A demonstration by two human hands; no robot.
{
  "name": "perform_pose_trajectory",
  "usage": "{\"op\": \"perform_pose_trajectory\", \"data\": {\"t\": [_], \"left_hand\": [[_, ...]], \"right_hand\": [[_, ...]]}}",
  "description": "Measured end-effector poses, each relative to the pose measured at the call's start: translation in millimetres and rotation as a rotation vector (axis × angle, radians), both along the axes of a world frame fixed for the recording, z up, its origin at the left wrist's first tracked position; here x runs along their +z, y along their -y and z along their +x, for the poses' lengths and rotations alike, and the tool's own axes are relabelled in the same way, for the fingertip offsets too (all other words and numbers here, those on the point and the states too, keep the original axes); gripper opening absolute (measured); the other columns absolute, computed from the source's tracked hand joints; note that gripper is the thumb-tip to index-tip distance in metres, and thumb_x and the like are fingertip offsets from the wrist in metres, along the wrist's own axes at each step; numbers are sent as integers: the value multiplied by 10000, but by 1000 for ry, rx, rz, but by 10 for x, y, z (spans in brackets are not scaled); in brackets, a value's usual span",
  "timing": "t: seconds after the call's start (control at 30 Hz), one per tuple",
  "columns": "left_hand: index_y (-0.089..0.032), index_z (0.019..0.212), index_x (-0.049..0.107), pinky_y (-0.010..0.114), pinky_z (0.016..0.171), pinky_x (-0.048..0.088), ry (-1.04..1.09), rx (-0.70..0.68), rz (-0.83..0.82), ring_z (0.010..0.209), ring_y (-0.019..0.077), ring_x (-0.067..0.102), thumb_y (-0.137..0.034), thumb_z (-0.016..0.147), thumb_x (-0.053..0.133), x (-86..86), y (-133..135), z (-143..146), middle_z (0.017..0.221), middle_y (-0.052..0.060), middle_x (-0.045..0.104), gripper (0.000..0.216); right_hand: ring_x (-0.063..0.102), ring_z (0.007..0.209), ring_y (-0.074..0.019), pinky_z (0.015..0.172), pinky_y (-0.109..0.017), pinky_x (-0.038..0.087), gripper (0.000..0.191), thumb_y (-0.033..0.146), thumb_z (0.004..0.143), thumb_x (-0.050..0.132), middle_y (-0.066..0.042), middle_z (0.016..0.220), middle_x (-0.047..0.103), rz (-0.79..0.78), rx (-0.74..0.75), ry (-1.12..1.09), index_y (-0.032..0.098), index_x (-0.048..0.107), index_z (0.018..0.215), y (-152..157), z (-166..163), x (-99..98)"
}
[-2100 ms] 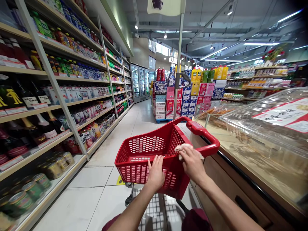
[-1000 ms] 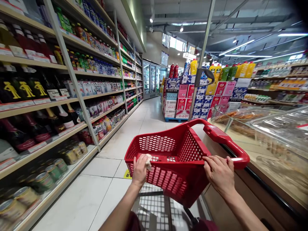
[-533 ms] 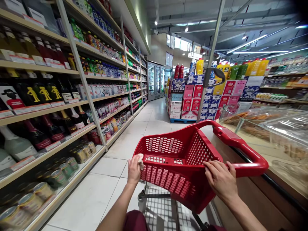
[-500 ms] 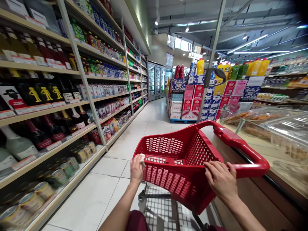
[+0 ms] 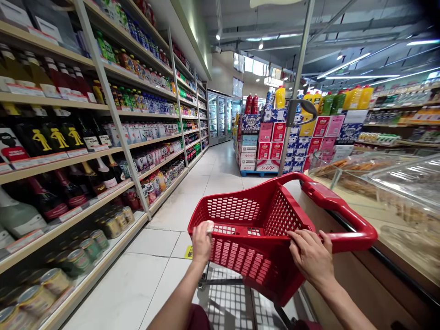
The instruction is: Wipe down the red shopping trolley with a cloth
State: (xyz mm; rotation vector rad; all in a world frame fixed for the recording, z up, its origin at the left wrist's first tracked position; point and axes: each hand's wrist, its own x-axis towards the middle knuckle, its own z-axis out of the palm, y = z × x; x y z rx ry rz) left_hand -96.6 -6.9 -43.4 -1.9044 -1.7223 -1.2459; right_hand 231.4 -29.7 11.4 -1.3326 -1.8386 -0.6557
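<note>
A red perforated plastic shopping basket (image 5: 261, 229) sits tilted on a wheeled frame in front of me. My left hand (image 5: 201, 241) is closed on a small white cloth (image 5: 209, 226) pressed against the basket's near left rim. My right hand (image 5: 309, 256) lies with fingers curled over the basket's near right rim, just below the thick red handle (image 5: 340, 215). The basket looks to hold nothing.
Tall shelves (image 5: 103, 151) of bottles and cans line the left. A glass-covered food counter (image 5: 388, 197) runs along the right, close to the basket. A stack of boxed goods (image 5: 271, 142) and a metal pole (image 5: 292, 101) stand ahead. The tiled aisle (image 5: 206, 183) leads to fridges.
The cloth passed from my right hand to my left, which moved to the basket's left rim. My right hand shifted to the right rim. In the last half second little moved.
</note>
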Motion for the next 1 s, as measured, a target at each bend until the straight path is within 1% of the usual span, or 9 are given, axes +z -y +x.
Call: {"op": "perform_pose_trajectory", "data": {"t": [0.17, 0.23, 0.37, 0.43, 0.53, 0.7, 0.8, 0.9, 1.0], "left_hand": [[-198, 1090, 551, 437, 952, 396, -129, -251, -53, 1079, 200, 520, -107, 788, 389, -40, -38, 680, 1128, 72, 598, 355], [-217, 1038, 575, 423, 941, 407, -128, -232, -24, 1031, 194, 549, -118, 774, 411, -24, -13, 492, 1079, 49, 623, 325], [-171, 994, 572, 401, 812, 485, 108, 108, 122, 908, 215, 583, -80, 741, 357, 19, -146, -220, 983, 74, 624, 344], [-156, 1013, 560, 402, 808, 486, 178, 180, 148, 911, 226, 577, -85, 729, 370, 48, -274, -274, 987, 85, 609, 350], [-199, 1014, 573, 361, 879, 458, 145, 90, 120, 966, 195, 563, -85, 729, 379, 85, -344, 219, 1010, 46, 617, 363], [-189, 1112, 542, 435, 986, 367, -70, -295, -1, 1150, 197, 467, -38, 743, 357, 38, -163, 1002, 1181, 70, 566, 440], [-187, 1119, 543, 415, 975, 391, -132, -340, 21, 1157, 186, 465, -45, 776, 337, -26, -79, 633, 1189, 81, 562, 424], [-185, 1147, 525, 445, 971, 404, -31, -116, 84, 1162, 199, 463, -50, 785, 326, -72, -17, 124, 1191, 90, 556, 435], [-192, 1217, 471, 439, 993, 400, 23, -39, 125, 1223, 194, 400, -30, 783, 317, -118, 41, 184, 1247, 78, 513, 488]], "right_hand": [[544, 911, -189, 991, -411, 187, 234, 258, 813, 452, -25, 909, 664, -26, 14, 35, 223, 643, 943, -9, 40, 25], [534, 938, -189, 997, -407, 183, 252, 240, 807, 446, -24, 935, 659, -45, 28, 26, 228, 632, 977, 9, 45, 34], [523, 953, -188, 1012, -407, 173, 254, 219, 790, 445, -23, 940, 654, -45, 12, -49, 225, 630, 964, 25, -21, 30], [524, 944, -188, 1016, -414, 162, 248, 212, 783, 447, -24, 923, 653, -39, -7, -75, 224, 632, 947, 22, -71, 24], [522, 943, -189, 1016, -414, 156, 256, 201, 778, 442, -26, 916, 652, -42, -9, -76, 224, 631, 950, 31, -116, 18], [528, 933, -188, 1009, -411, 168, 257, 192, 782, 432, -28, 906, 656, -24, -5, -73, 220, 643, 928, 84, -43, 12], [539, 919, -188, 1001, -408, 184, 253, 202, 797, 432, -27, 901, 663, -24, 0, -68, 222, 649, 924, 117, 22, 14], [545, 908, -195, 995, -413, 193, 248, 211, 800, 437, -28, 892, 667, -17, 9, -58, 224, 655, 917, 136, 29, 20], [545, 887, -198, 986, -420, 198, 240, 206, 789, 440, -30, 862, 666, -4, -9, -76, 221, 660, 884, 132, 4, 21]]}}
